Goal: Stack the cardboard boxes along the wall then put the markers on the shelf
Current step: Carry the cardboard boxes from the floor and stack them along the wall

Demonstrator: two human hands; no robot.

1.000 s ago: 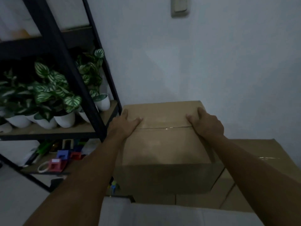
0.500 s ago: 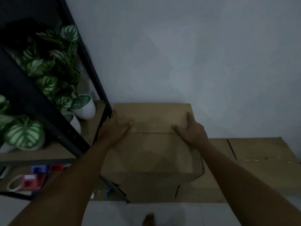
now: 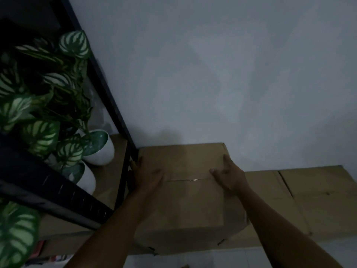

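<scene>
A taped brown cardboard box [image 3: 185, 206] stands against the white wall, on top of another box and right beside the black shelf frame [image 3: 123, 132]. My left hand [image 3: 146, 176] lies on its top near the left edge, fingers spread towards the shelf post. My right hand [image 3: 229, 175] rests on the top near the right edge, fingers loosely bent over the tape seam. A lower, flatter cardboard box [image 3: 301, 198] sits to the right along the wall. No markers can be made out in this dim view.
Potted plants with striped green leaves in white pots [image 3: 100, 149] fill the wooden shelf board [image 3: 108, 182] on the left. Small coloured items show faintly on the lower shelf [image 3: 48, 256]. Pale floor [image 3: 193, 260] lies in front of the boxes.
My view has moved closer and tilted up towards the wall. Both hands have stayed on top of the box, which now sits close to the shelf post.
</scene>
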